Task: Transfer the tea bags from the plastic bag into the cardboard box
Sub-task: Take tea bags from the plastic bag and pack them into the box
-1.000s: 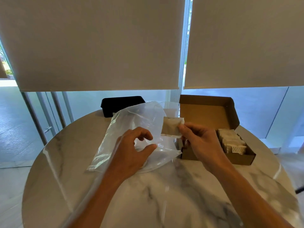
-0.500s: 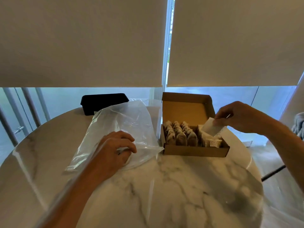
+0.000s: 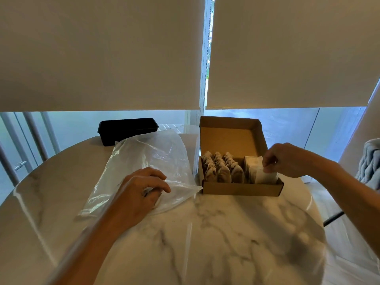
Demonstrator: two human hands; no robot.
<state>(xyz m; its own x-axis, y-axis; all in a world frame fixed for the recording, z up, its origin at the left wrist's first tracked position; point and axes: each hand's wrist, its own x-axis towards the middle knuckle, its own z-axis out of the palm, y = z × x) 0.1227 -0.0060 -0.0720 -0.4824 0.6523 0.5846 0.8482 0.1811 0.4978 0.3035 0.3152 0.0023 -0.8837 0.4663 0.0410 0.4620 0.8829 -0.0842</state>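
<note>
Right hand [image 3: 284, 160] pinches a tea bag [image 3: 265, 175] upright into the box [image 3: 240, 189] at 3 o'clock, slotting it beside the stack; left hand [image 3: 139, 194] grips the plastic bag [image 3: 152, 157] so it stays put.

The table [image 3: 216, 243] is white marble with grey veins. The bag [image 3: 152, 159] is clear, glossy plastic. The box [image 3: 242, 189] is plain brown cardboard inside and out. Its tea bags [image 3: 223, 171] look brownish, those at right [image 3: 254, 168] paler, perhaps white-wrapped. Behind sits a black tub [image 3: 127, 129]. The blinds [image 3: 98, 52] are plain cream; a grey knit cloth [image 3: 370, 161] shows at right.
</note>
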